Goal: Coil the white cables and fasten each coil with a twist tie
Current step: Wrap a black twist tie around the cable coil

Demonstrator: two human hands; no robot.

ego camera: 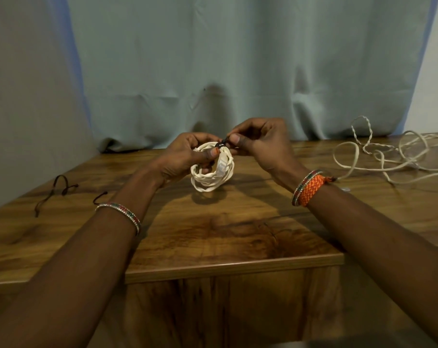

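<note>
- Left hand (185,156) grips the white coil (211,169) above mid-tabletop (213,237), thumb pressed on the top strands; fingers curled round behind
- Right hand (258,144) at the coil's one o'clock; fingers pinching the black twist tie (223,144) on the coil's top
- Loose white cable (393,154) sprawls at three o'clock, well apart
- Spare black ties (60,189) lie at nine o'clock; curtain (238,59) hangs at twelve

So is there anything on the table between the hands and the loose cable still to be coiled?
Nothing visible. Bare table lies between the right hand and the loose cable.
</note>
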